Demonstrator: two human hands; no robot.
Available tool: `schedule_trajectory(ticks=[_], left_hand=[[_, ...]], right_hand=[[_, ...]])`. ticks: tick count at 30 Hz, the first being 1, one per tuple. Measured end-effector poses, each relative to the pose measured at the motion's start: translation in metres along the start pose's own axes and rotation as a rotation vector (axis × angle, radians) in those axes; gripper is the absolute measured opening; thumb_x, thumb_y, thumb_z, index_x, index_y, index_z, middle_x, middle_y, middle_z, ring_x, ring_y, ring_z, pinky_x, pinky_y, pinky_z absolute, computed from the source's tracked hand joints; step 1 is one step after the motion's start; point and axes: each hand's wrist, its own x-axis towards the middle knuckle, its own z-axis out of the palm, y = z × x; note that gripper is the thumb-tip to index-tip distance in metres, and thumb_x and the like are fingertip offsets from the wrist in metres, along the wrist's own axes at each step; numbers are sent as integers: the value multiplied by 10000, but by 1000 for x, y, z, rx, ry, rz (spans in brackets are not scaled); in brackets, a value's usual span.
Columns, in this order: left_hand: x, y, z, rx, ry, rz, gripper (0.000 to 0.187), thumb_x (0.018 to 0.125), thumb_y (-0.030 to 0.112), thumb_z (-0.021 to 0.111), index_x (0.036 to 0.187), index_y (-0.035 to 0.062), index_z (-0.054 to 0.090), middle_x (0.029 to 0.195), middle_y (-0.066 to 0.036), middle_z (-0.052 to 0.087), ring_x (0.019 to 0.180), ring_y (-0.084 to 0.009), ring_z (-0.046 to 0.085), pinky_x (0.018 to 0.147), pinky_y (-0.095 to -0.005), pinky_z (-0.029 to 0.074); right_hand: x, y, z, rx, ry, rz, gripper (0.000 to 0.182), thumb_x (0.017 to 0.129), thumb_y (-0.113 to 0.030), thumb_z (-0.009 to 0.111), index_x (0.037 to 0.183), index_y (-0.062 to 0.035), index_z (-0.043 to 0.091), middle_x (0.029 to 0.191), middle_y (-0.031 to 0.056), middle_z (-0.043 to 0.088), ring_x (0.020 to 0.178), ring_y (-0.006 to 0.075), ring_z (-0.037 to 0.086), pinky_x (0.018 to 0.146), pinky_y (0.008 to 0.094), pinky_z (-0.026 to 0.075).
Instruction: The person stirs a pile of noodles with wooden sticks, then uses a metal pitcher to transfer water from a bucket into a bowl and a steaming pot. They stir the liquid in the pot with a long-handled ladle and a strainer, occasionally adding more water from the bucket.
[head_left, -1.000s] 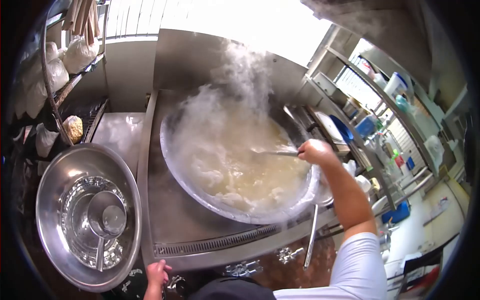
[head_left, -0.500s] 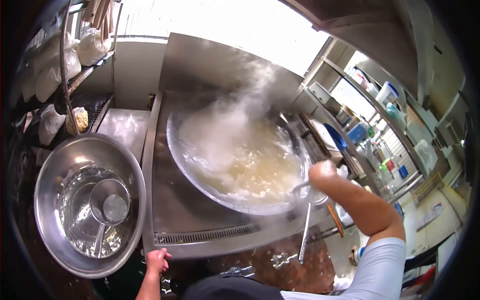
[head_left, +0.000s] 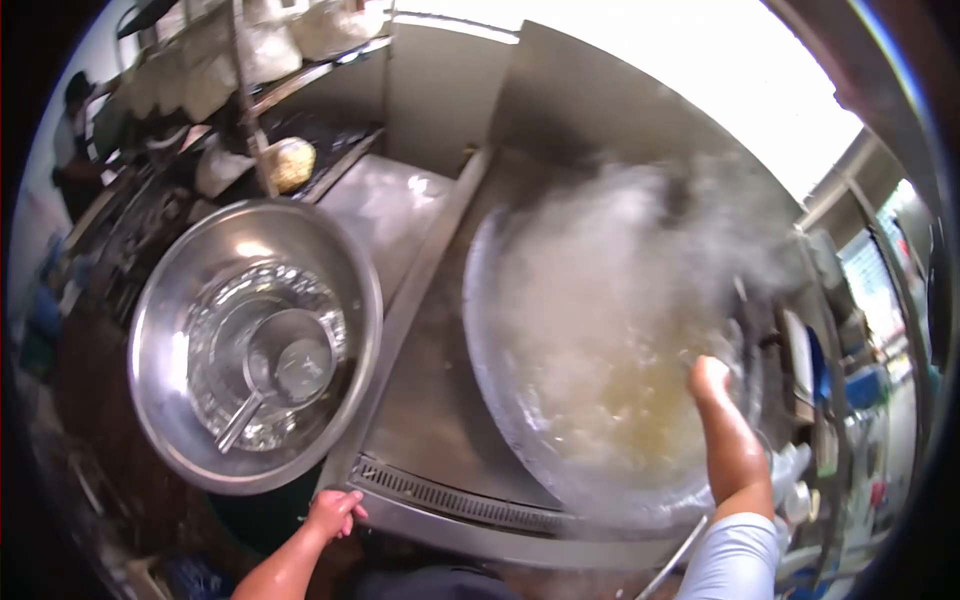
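A big round wok (head_left: 480,330) of bubbling, pale yellowish liquid stands on the steel stove, half veiled by steam. My right hand (head_left: 710,377) reaches over its right side with the fingers closed; steam and the hand hide what is in the grip. Loosely curled, my left hand (head_left: 335,512) is at the stove's front left corner, and nothing shows in it. To its upper left is a large steel basin (head_left: 160,370). A metal dipper (head_left: 290,355) with a straight handle lies inside the basin, above a shiny, wet-looking bottom.
Behind the basin, a rack holds several filled plastic bags (head_left: 270,52) and a bag of yellowish pieces (head_left: 290,163). A slotted grate (head_left: 450,500) runs along the stove's front edge. Shelves with containers line the right. Another person (head_left: 80,150) is at the far left.
My view has swung to the right and the scene has shifted. My right hand has moved from the wok's right rim inward over the liquid. My left hand stays by the stove corner.
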Motion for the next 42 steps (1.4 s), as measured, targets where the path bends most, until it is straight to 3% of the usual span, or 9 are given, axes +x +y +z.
schedule_trajectory(ticks=[6, 8, 10, 12, 16, 22, 28, 36, 42], left_hand=[[-10, 13, 2, -1, 13, 20, 476, 939, 421, 521, 739, 16, 671, 433, -42, 502, 324, -109, 426, 343, -269, 354], [-5, 6, 2, -32, -2, 75, 483, 939, 430, 520, 736, 15, 663, 426, -37, 499, 319, -107, 429, 334, -265, 345], [0, 1, 2, -13, -7, 111, 480, 938, 428, 522, 729, 16, 657, 424, -40, 504, 308, -111, 438, 321, -264, 351], [1, -1, 4, -39, -3, 119, 472, 935, 429, 523, 746, 20, 666, 425, -43, 506, 311, -119, 447, 328, -272, 368], [-5, 5, 0, -59, -46, 156, 443, 910, 416, 545, 754, 21, 672, 495, -48, 549, 372, -118, 498, 346, -264, 387], [11, -8, 1, -83, -122, 216, 422, 911, 390, 554, 789, 2, 665, 504, -75, 560, 365, -133, 485, 354, -279, 389], [11, -8, -1, -36, -132, 218, 373, 912, 351, 568, 769, 20, 665, 460, -59, 523, 343, -120, 454, 347, -259, 358], [9, -5, -1, -39, -130, 187, 358, 913, 313, 561, 733, 16, 649, 442, -56, 504, 316, -119, 425, 322, -252, 328], [7, -3, 0, -74, -81, 145, 372, 921, 282, 542, 710, -10, 636, 435, -66, 504, 306, -122, 429, 307, -250, 321]], right_hand=[[50, -43, 7, 69, -4, -6, 167, 837, -155, 636, 967, -112, 733, 1029, 104, 700, 965, 249, 680, 754, 415, 568], [57, -24, 42, 184, 266, -93, 183, 773, -151, 687, 930, -67, 727, 992, 161, 692, 926, 313, 678, 748, 406, 559], [5, -14, 8, 241, 247, -100, 154, 756, -101, 666, 882, -21, 705, 883, 229, 676, 850, 379, 669, 723, 442, 546], [-7, 23, 9, 259, 332, -354, 183, 760, -74, 612, 923, -27, 682, 743, 183, 678, 696, 290, 683, 602, 392, 554], [-120, 73, -83, 681, -57, -184, 152, 721, -53, 648, 866, -8, 638, 589, 70, 564, 508, 166, 572, 421, 331, 457], [-238, 193, -144, 540, 151, -149, 305, 664, -151, 785, 917, -25, 672, 790, 110, 678, 693, 189, 648, 655, 326, 520], [-379, 180, -221, 339, 14, -180, 294, 637, -179, 789, 906, -71, 739, 757, 125, 692, 652, 193, 652, 626, 326, 504], [-333, 127, -144, 46, -267, -222, 281, 726, -299, 691, 972, -170, 730, 867, 78, 706, 792, 237, 677, 767, 363, 539], [-214, 58, -68, 16, -249, -170, 267, 789, -172, 603, 1010, -70, 712, 1055, 139, 685, 995, 276, 661, 819, 378, 531]])
